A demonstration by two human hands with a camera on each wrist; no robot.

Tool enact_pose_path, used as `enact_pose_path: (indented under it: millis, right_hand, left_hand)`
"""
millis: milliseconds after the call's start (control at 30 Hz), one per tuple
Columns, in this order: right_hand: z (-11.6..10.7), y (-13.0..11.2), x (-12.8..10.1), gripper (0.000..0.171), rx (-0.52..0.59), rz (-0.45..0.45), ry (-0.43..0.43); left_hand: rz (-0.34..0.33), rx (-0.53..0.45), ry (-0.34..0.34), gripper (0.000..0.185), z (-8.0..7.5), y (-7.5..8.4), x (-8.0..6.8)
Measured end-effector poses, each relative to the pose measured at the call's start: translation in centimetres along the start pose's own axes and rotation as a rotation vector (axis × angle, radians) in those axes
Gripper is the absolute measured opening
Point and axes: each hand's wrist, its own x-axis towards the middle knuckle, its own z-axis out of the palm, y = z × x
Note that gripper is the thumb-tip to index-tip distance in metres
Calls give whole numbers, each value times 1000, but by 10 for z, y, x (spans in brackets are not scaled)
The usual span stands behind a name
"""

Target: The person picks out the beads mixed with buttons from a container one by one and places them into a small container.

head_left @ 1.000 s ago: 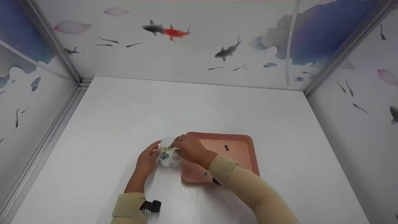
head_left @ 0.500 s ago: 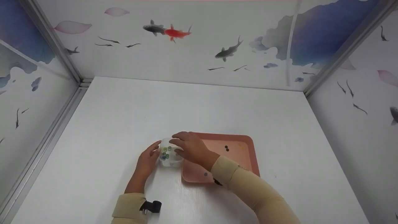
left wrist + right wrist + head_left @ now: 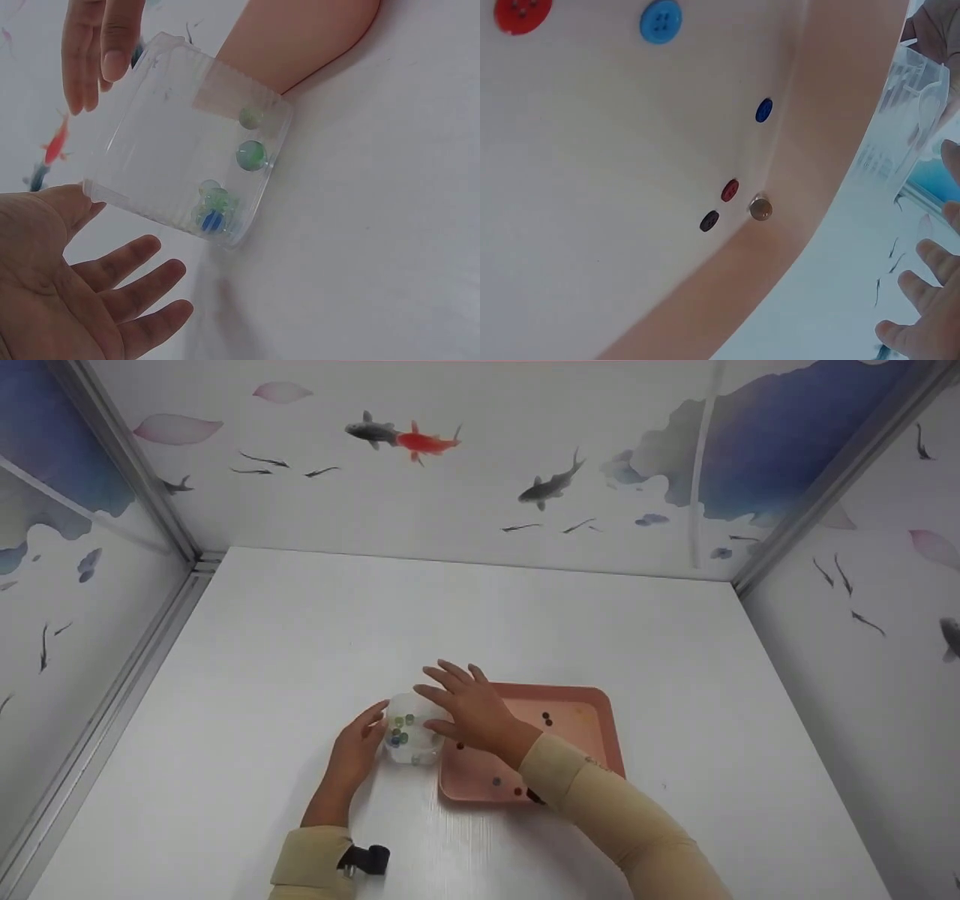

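Observation:
A small clear plastic box (image 3: 411, 733) holding several glass marbles (image 3: 251, 154) stands on the white table, against the left edge of a pink tray (image 3: 581, 739). My left hand (image 3: 373, 721) is open beside the box's left side, its thumb touching a corner (image 3: 84, 196). Above the box and the tray's left end hovers my right hand (image 3: 450, 690), fingers spread and holding nothing. In the tray lie several small buttons, red (image 3: 730, 190), blue (image 3: 660, 21) and black (image 3: 709, 220), plus one brownish marble (image 3: 760, 209) against the rim.
The white table (image 3: 465, 615) is enclosed by three walls (image 3: 480, 472) printed with fish, with metal posts in the corners. A black strap (image 3: 365, 858) shows at my left sleeve.
My right hand's fingers, curled over the box a second ago, have lifted and spread open, and the hand has shifted slightly right. The left hand and box stay put.

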Motion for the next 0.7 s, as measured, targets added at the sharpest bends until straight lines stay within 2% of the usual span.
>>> enact_pose_path:
  millis: [433,700]
  right_hand:
    - [-5,6,-4,61,-3,23,48]
    - [-10,13,-6,62,55,78,62]
  left_hand:
    - [7,4,2,45,1,0,1]
    - [20,-8,9,45,1,-1,0]
